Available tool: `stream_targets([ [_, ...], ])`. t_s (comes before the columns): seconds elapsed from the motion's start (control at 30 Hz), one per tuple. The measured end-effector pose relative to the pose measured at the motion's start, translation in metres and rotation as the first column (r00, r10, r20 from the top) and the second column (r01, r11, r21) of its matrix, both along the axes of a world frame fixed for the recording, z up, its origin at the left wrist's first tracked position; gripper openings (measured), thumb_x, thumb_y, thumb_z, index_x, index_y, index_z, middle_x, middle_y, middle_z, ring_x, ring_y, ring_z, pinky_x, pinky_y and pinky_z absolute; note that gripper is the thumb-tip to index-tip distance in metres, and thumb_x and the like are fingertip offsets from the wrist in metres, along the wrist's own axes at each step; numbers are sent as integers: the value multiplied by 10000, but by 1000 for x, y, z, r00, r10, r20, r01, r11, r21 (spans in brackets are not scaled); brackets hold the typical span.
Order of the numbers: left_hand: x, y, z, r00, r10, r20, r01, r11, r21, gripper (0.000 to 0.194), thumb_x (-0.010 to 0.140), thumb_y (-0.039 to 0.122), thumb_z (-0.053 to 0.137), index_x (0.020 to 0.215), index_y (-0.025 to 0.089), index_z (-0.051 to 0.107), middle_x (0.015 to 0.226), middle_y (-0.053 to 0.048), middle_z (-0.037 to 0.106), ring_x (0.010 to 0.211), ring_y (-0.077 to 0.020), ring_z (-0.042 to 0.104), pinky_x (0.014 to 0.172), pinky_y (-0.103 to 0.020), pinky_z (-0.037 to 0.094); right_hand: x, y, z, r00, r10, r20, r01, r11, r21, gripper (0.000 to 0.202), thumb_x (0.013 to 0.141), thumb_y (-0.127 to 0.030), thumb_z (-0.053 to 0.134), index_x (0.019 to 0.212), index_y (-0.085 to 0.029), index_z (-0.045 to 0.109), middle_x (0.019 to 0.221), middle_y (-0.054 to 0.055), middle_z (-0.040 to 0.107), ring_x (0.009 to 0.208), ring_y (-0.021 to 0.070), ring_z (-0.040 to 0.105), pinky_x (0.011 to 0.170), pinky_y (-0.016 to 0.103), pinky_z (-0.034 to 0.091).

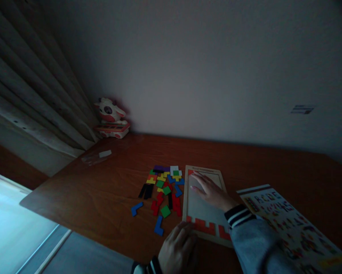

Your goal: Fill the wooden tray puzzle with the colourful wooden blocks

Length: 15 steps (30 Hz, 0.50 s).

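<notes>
A shallow wooden puzzle board (185, 194) with a pale grey base lies on the table. My right hand (209, 190) reaches over it, fingers stretched out and apart. Its fingertips are by an orange-red piece (190, 172) in the board's far left corner. My left hand (178, 245) is closed, its bent fingers at the near left corner of the board; the thumb is hidden. Along the board's near edge lie orange-red pieces (204, 227). Left of the board is a loose spread of coloured flat puzzle pieces, among them a green square (165, 211) and a blue L-shape (159, 226).
A printed pattern sheet (293, 224) lies to the right, partly behind my right sleeve. A cow-shaped toy keyboard (112, 120) stands at the back left by the curtain (31, 76). Clear plastic wrapping (95, 158) lies before it. The wooden table (102, 198) meets the wall.
</notes>
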State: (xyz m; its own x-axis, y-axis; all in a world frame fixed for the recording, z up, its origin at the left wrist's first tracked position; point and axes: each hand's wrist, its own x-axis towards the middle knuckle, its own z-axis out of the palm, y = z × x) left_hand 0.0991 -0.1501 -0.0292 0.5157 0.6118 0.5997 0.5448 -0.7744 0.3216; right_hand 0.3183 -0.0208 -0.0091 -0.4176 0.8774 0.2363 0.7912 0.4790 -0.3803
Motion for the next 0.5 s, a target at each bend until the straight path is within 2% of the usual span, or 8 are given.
stream_targets([
  [0.13,0,-3,7,1000,-9,21,10,999,-49,235,894,112,486,1063,166,641,1103,-102,708,1047,-232,668,879,-319,601,30,-26,-5,996,-88,-26,89,995,37,451,976,-449,450,1380,-255,500,1462,97,506,1344,251,473,1106,486,402],
  [0.23,-2,-5,14,1000,-9,17,11,996,-91,234,897,133,507,1083,181,641,1120,-93,701,1061,-229,654,893,-333,593,55,-54,-18,982,-188,-33,191,977,92,488,952,-464,494,1388,-245,482,1458,95,503,1345,267,464,1118,500,385],
  [0.3,-6,-4,17,1000,13,-1,-13,994,-108,239,893,137,520,1088,193,646,1163,-89,687,1095,-233,633,917,-355,580,65,-70,-28,977,-214,-20,215,973,87,494,945,-455,508,1387,-235,476,1466,99,490,1349,271,456,1126,503,375],
  [0.43,-26,8,17,989,125,-78,-130,989,-64,295,899,142,522,1160,213,641,1264,-92,644,1201,-260,571,1011,-443,515,72,-93,-39,967,-247,-54,251,964,87,485,951,-440,501,1387,-231,461,1477,104,474,1369,267,430,1135,498,367],
  [0.5,-44,17,14,963,234,-137,-240,970,-29,298,914,184,534,1183,251,642,1355,-83,587,1280,-281,512,1068,-503,450,73,-99,-42,963,-258,-75,263,962,75,487,957,-436,492,1398,-236,443,1493,103,456,1383,265,413,1144,503,354],
])
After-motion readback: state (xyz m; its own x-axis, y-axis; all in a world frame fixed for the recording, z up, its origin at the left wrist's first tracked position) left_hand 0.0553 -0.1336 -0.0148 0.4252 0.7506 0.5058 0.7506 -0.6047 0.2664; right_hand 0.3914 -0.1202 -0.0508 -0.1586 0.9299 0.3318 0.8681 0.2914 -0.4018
